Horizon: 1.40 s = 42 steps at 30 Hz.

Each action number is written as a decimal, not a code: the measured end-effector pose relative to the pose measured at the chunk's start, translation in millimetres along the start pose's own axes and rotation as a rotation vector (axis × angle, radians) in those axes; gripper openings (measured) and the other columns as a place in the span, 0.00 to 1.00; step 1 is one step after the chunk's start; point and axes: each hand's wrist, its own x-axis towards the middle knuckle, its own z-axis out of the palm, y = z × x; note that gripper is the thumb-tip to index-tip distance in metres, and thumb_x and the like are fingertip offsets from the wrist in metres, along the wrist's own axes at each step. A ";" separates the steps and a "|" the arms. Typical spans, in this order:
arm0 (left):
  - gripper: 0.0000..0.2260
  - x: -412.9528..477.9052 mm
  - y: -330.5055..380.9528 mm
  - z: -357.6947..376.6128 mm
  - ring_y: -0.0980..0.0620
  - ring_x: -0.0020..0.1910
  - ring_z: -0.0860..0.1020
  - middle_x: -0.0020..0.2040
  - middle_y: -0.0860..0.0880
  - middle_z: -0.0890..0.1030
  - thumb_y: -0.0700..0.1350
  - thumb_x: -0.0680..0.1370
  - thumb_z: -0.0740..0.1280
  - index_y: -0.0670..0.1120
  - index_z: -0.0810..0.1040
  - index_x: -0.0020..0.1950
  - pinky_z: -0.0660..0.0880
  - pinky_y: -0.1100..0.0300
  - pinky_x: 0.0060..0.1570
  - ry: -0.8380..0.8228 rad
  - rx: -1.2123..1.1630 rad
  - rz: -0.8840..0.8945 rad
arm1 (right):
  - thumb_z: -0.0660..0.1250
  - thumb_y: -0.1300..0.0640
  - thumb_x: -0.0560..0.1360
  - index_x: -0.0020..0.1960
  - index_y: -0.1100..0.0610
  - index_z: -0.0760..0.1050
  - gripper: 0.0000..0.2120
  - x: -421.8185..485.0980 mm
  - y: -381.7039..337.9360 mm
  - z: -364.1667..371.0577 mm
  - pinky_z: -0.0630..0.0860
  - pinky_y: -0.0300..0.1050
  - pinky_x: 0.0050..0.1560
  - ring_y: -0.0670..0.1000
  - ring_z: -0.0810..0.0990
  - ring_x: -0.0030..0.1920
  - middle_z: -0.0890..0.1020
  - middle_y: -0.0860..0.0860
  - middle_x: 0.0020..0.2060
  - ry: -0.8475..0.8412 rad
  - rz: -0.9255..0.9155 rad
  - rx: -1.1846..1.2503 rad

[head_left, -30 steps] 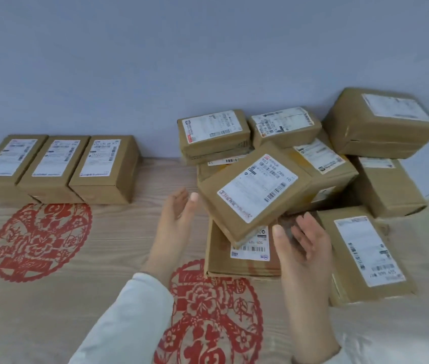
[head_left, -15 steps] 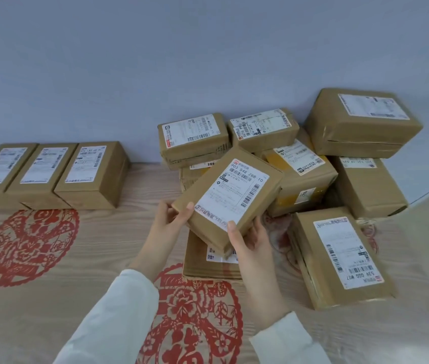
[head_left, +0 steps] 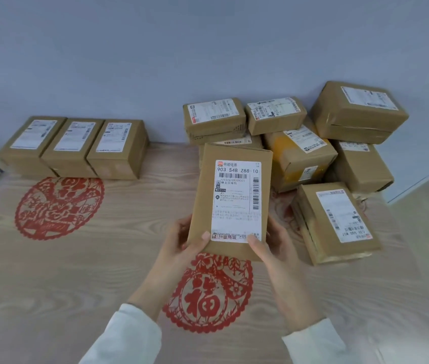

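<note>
Bridging left hand (head_left: 182,246), right hand (head_left: 274,248): parcel (head_left: 230,158)

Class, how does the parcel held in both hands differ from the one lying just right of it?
The held parcel is gripped by the left hand and right hand; the lying parcel rests untouched. The held parcel's label reads upright; the lying parcel's, upside down. Both are brown cardboard.

Plain white long sleeves (head_left: 129,336) on both arms

The pale wood-grain counter (head_left: 50,285) carries three brown cardboard parcels (head_left: 72,149) far left of the left hand (head_left: 179,245), and one labelled brown parcel (head_left: 337,222) beside the right hand (head_left: 274,248).
</note>
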 end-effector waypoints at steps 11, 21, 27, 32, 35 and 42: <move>0.32 -49.4 -31.6 -3.2 0.57 0.53 0.81 0.59 0.49 0.79 0.55 0.68 0.77 0.49 0.67 0.66 0.77 0.67 0.46 0.082 -0.066 -0.064 | 0.73 0.48 0.70 0.73 0.49 0.64 0.35 -37.2 27.2 3.1 0.75 0.33 0.56 0.39 0.74 0.63 0.74 0.45 0.66 -0.130 -0.039 -0.109; 0.31 -31.6 -66.4 15.4 0.52 0.59 0.79 0.61 0.51 0.78 0.52 0.66 0.73 0.52 0.66 0.66 0.77 0.52 0.58 0.137 -0.081 0.115 | 0.70 0.53 0.67 0.72 0.52 0.65 0.35 -21.8 53.3 -17.8 0.74 0.29 0.52 0.36 0.76 0.60 0.77 0.42 0.63 -0.134 -0.187 -0.051; 0.30 -16.1 -67.7 16.8 0.51 0.57 0.80 0.61 0.53 0.78 0.54 0.66 0.70 0.54 0.65 0.65 0.80 0.57 0.53 0.108 -0.037 0.242 | 0.69 0.50 0.66 0.73 0.48 0.63 0.36 -6.1 60.6 -15.3 0.74 0.27 0.50 0.33 0.75 0.58 0.76 0.38 0.61 -0.138 -0.335 -0.083; 0.34 -11.6 -75.7 11.9 0.54 0.55 0.81 0.59 0.53 0.79 0.57 0.65 0.69 0.54 0.63 0.68 0.79 0.58 0.53 0.104 0.034 0.365 | 0.68 0.47 0.68 0.66 0.38 0.64 0.28 -0.7 70.3 -11.8 0.73 0.28 0.54 0.33 0.73 0.60 0.74 0.37 0.62 -0.155 -0.490 -0.185; 0.39 -15.5 -85.1 10.8 0.56 0.55 0.81 0.59 0.56 0.78 0.59 0.61 0.70 0.56 0.59 0.70 0.79 0.59 0.53 0.111 0.090 0.433 | 0.66 0.46 0.68 0.70 0.41 0.62 0.31 -2.3 82.3 -15.4 0.71 0.25 0.52 0.31 0.72 0.59 0.73 0.37 0.63 -0.162 -0.572 -0.226; 0.45 -37.2 -130.6 6.2 0.64 0.56 0.77 0.64 0.58 0.75 0.57 0.64 0.71 0.56 0.52 0.76 0.76 0.70 0.52 0.081 0.173 0.483 | 0.67 0.43 0.70 0.74 0.46 0.58 0.36 -26.8 132.6 -17.5 0.72 0.26 0.53 0.28 0.72 0.59 0.72 0.34 0.62 -0.164 -0.559 -0.216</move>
